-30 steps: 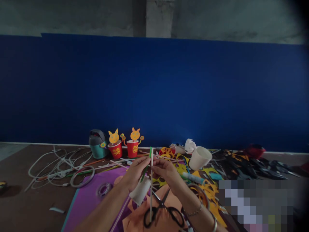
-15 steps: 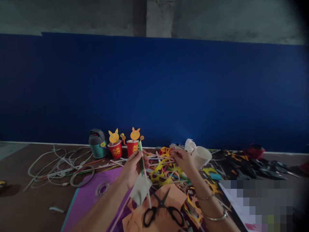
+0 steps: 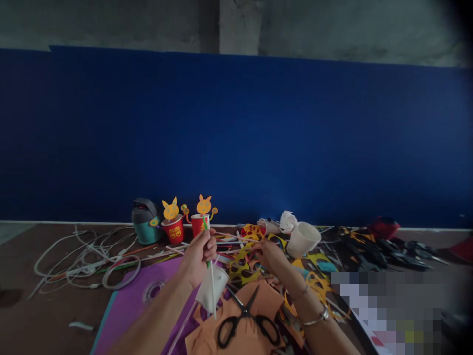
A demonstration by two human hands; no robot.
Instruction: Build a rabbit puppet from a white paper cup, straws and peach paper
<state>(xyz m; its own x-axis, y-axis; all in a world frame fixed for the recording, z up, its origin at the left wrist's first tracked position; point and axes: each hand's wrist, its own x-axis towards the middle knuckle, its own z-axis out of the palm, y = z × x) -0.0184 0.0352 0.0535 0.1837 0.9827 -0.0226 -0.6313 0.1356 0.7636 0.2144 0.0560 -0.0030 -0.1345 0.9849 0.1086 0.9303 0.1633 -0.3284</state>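
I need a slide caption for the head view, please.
Left hand gripping a green stick and a white stick; right hand near yellow paper scraps; scissors open on orange paper.

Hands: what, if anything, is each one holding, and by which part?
Left hand: a white straw by its upper part, a green strip around its middle. Right hand: cannot tell.

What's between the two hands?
In the head view, yellow paper scraps and thin sticks lie in a messy pile between the left hand and right hand.
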